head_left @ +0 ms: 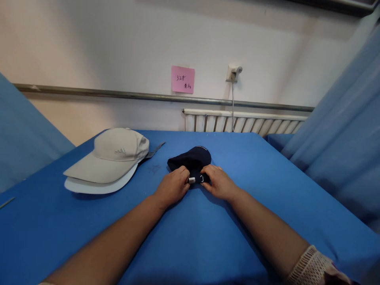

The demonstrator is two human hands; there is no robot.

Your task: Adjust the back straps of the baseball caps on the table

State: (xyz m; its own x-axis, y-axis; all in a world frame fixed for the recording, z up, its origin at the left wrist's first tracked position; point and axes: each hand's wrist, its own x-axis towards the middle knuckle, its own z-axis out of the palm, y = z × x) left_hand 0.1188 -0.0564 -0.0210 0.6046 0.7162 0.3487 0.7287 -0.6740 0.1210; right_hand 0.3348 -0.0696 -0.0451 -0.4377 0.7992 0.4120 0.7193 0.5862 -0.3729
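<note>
A dark navy cap [191, 156] lies on the blue table surface [184, 233] in front of me, its rounded brim pointing away. Its rear strap faces me, with a small white tag and a light buckle showing. My left hand [175, 184] pinches the strap just left of the tag. On the other side of the buckle, my right hand [219, 182] grips the strap between thumb and fingers. Both fingertips partly cover the strap ends.
To the left, a beige cap [117, 148] rests on a second, paler cap [101, 187], with a dark strap [156, 149] sticking out behind. Blue curtains [344, 130] hang at both sides. Beyond the table are a radiator [219, 122], a metal rail [130, 95] and a plugged-in socket [233, 74].
</note>
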